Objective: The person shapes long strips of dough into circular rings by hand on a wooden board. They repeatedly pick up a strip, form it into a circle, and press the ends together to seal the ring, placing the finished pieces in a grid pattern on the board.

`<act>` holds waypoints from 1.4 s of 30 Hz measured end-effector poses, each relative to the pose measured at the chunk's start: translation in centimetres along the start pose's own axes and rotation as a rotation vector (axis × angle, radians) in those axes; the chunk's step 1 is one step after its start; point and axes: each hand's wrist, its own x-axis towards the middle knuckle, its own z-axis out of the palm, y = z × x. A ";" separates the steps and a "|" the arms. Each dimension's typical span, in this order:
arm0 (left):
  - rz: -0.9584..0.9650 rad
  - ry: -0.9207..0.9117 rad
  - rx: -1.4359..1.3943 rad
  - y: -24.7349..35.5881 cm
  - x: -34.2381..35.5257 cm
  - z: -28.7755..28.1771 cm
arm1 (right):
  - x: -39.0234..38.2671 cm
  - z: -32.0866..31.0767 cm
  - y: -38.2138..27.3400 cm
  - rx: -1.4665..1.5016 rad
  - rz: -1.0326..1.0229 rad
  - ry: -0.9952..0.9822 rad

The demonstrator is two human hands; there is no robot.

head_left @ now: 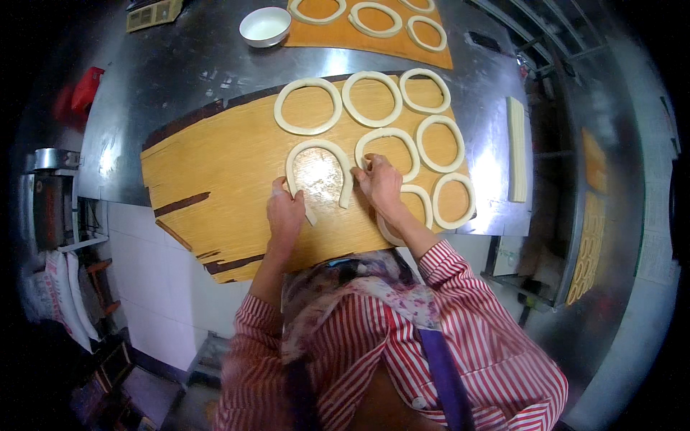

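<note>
On the yellow wooden board, a pale dough strip is bent into a horseshoe with its two ends toward me. My left hand pinches the strip's left leg near its lower end, thumb to the right. At the strip's right leg, my right hand is palm down with curled fingers. Its thumb lies in the gap beside that leg, while the fingertips reach over the left edge of a neighbouring dough ring. What is between those fingers is hidden. Another dough ring is partly covered by my right wrist.
Several closed dough rings line the right and far side of the yellow board. The metal table also holds a white bowl, a second board with rings, and a long pale dough slab at right.
</note>
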 end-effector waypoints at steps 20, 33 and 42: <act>0.128 0.191 0.088 -1.4 1.3 0.5 | 5.5 -1.1 3.8 0.046 0.065 -0.168; 0.245 0.173 0.314 0.9 4.4 -0.1 | 3.1 0.6 -3.0 -0.085 -0.219 -0.242; 0.391 0.241 0.253 0.5 6.9 -0.3 | 5.8 1.9 -2.3 -0.100 -0.206 -0.165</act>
